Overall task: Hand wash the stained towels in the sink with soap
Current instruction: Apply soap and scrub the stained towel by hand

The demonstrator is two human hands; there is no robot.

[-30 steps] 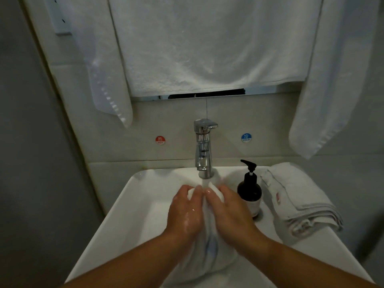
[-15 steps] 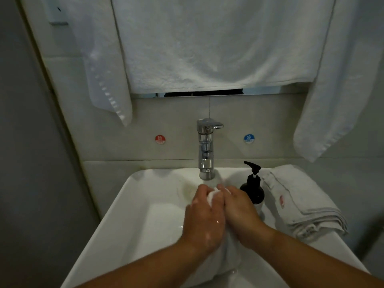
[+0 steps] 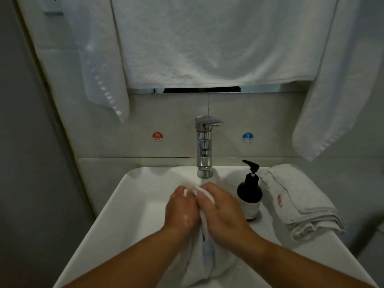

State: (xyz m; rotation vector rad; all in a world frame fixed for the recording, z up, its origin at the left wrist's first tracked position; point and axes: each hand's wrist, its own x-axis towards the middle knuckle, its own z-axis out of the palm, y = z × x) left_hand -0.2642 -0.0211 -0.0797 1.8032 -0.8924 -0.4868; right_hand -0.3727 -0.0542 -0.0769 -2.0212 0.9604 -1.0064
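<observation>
A wet white towel point(image 3: 205, 258) hangs bunched over the white sink point(image 3: 128, 206). My left hand point(image 3: 181, 210) and my right hand point(image 3: 223, 213) both grip its upper folds, knuckles close together, just below the chrome tap point(image 3: 204, 146). Small folds of the cloth poke out between my fingers. My left hand glistens with wet or suds. A dark pump bottle of soap point(image 3: 250, 192) stands on the sink's rim, right of my hands. Further right lies a folded towel point(image 3: 299, 202) with a small red mark.
White towels hang on the wall above: a wide one point(image 3: 218, 42) in the middle, a narrow one point(image 3: 101, 59) at left and another point(image 3: 336, 90) at right. Red hot point(image 3: 157, 136) and blue cold point(image 3: 247, 137) stickers flank the tap. A grey wall stands close at left.
My hands have rubbed the towel between them, shifting right and back towards the middle under the tap. Both keep their grip on the cloth.
</observation>
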